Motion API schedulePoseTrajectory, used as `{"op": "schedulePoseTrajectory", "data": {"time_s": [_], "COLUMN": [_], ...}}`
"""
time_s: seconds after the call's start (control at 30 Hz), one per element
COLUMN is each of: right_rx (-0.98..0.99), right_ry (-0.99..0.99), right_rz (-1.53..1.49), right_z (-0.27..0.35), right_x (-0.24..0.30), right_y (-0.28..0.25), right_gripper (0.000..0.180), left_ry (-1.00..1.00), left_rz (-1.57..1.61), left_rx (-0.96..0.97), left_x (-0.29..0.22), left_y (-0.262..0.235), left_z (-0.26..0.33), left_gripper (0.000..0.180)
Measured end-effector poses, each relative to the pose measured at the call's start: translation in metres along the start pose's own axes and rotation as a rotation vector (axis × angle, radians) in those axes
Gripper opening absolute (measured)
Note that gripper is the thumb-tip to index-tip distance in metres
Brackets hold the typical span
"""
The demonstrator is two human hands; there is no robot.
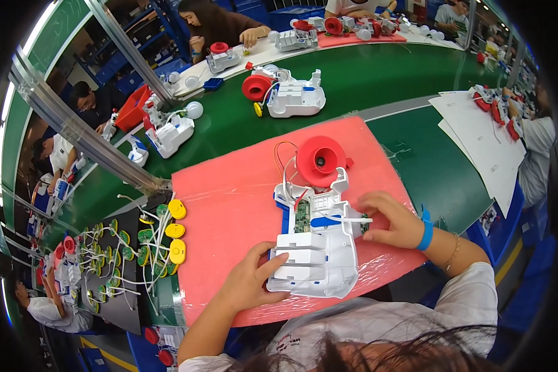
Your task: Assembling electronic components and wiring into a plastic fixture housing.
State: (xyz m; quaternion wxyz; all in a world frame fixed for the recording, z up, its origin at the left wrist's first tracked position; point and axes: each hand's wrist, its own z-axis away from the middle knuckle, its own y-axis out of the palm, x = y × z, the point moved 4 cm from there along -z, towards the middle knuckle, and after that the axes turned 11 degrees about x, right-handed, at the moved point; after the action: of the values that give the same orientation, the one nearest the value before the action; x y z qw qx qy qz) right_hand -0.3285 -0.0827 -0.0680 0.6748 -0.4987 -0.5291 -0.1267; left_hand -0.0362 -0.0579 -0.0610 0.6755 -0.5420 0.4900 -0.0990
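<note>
A white plastic housing (340,257) lies on a pink foam mat (223,198) in front of me. It bears a row of white box-shaped blocks, a green circuit board (302,218) and blue pieces. A red funnel-shaped part (316,170) sits at its far end, joined by thin coloured wires. My left hand (254,279) grips the housing's near left side, thumb over the white blocks. At the right side, my right hand (390,220) pinches a small green round board (364,224), partly hidden by the fingers. A white cable (344,218) runs from there across the housing.
Left of the mat, yellow round parts (176,231) and several small green boards with white cables lie on a black sheet (115,304). Similar assemblies (294,96) stand on the green conveyor (223,130) beyond. A metal post (90,133) rises at left. White sheets (477,142) lie at right. Co-workers sit around.
</note>
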Motion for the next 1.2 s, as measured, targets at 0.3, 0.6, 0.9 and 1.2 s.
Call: {"op": "schedulePoseTrajectory", "data": {"time_s": [0.3,0.6,0.9,1.2], "right_rx": [-0.059,-0.055,0.249,0.447], "right_ry": [-0.077,-0.189,-0.254,0.053], "right_rz": [0.115,0.410,0.030,0.178], "right_z": [-0.008,-0.026,-0.079,-0.040], "right_x": [0.015,0.063,0.071,-0.004], "right_y": [0.010,-0.062,-0.073,-0.079], "right_gripper": [0.058,0.050,0.051,0.045], "left_ry": [0.032,-0.181,-0.226,-0.040], "left_rz": [0.175,0.081,0.117,-0.146], "left_rx": [0.101,0.438,0.233,-0.072], "left_x": [0.008,0.006,0.045,0.008], "left_y": [-0.021,-0.053,-0.086,-0.106], "left_z": [0.001,0.003,-0.002,-0.069], "left_gripper": [0.078,0.067,0.057,0.034]}}
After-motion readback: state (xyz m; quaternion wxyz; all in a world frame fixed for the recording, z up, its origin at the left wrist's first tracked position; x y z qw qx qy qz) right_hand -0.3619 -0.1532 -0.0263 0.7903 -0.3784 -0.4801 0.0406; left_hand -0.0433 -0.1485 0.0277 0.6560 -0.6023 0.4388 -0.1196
